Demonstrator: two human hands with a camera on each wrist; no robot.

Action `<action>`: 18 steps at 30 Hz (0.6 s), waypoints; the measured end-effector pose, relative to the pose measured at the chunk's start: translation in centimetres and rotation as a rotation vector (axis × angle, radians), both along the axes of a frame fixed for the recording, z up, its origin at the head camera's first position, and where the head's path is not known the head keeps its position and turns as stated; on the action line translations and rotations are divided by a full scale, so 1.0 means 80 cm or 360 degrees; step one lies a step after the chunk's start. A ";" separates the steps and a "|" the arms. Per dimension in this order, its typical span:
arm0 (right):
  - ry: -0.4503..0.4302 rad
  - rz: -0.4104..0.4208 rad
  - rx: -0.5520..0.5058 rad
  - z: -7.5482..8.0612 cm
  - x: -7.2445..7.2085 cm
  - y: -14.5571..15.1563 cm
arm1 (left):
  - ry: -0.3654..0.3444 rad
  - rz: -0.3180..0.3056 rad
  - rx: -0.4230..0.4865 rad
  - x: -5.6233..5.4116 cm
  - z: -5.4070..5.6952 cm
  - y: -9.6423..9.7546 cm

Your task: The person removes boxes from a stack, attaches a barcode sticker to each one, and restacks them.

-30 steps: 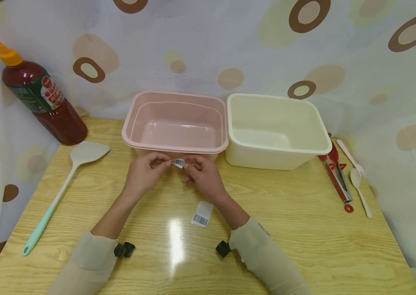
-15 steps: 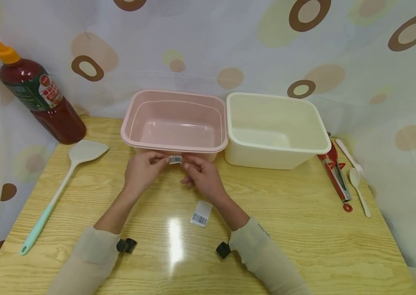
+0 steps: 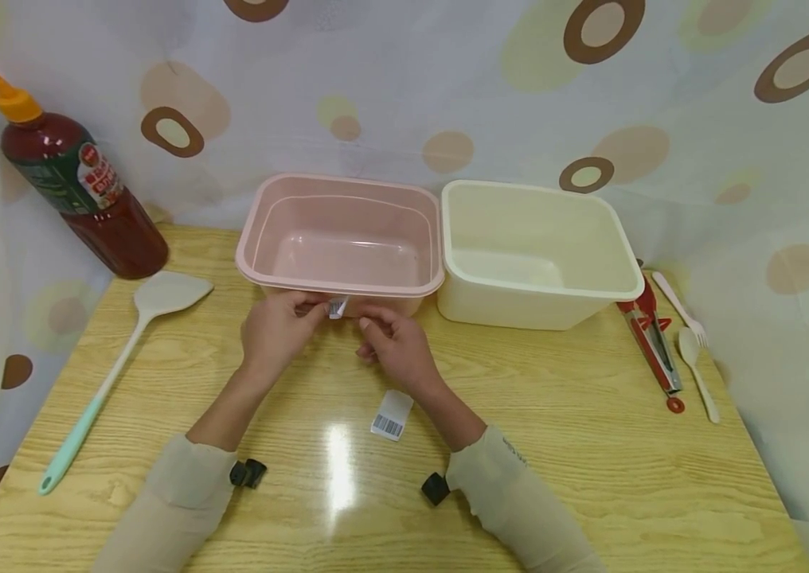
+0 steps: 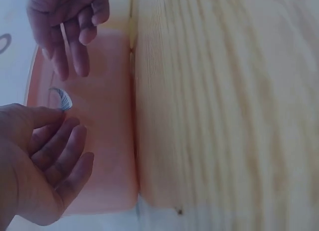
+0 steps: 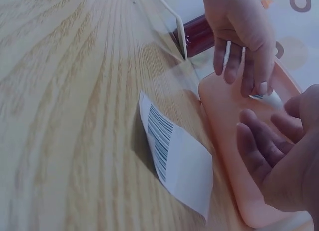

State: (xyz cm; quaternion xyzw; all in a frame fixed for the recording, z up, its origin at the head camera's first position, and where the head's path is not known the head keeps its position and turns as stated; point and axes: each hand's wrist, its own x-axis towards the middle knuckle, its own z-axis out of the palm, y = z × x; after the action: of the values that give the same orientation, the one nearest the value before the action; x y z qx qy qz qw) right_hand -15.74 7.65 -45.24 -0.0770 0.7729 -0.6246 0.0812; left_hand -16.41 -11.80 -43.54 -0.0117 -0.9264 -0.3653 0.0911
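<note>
My left hand [image 3: 272, 334] pinches one end of a small white barcode sticker [image 3: 337, 308] between thumb and forefinger, right in front of the pink bin's [image 3: 338, 285] near wall. In the left wrist view the sticker [image 4: 65, 99] curls up at its free end; whether any of it touches the bin wall I cannot tell. Just right of it is my right hand [image 3: 401, 350], apart from the sticker, its fingers loosely bent with nothing between them. A second, larger barcode label [image 3: 392, 415] lies on the table below the right hand, one edge lifted in the right wrist view.
A cream bin [image 3: 541, 298] stands against the pink one's right side. At left are a sauce bottle [image 3: 92, 187] and a long spatula [image 3: 125, 358]. Tongs [image 3: 651, 350], a fork [image 3: 680, 309] and a spoon [image 3: 698, 374] lie at the table's right edge.
The sticker, earlier stretched between both hands, now hangs bent from the left fingers. The right fingers have drawn slightly away to the right and down.
</note>
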 end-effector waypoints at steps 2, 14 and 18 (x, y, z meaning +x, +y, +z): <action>0.0068 -0.0018 0.0019 0.000 0.000 -0.001 | 0.0050 -0.0007 -0.0106 0.001 0.001 0.001; 0.0281 0.0039 0.0252 0.004 0.002 -0.005 | 0.0114 0.0015 -0.0324 0.005 0.007 0.002; 0.0258 0.0043 0.0288 0.004 0.002 -0.006 | 0.0087 0.0002 -0.0206 0.004 0.005 0.001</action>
State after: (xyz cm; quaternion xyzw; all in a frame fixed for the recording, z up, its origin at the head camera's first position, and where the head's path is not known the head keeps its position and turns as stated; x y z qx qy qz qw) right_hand -15.61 7.21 -44.93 -0.1300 0.8291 -0.5428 0.0333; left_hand -16.07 -11.74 -43.12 -0.0268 -0.9452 -0.3042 0.1156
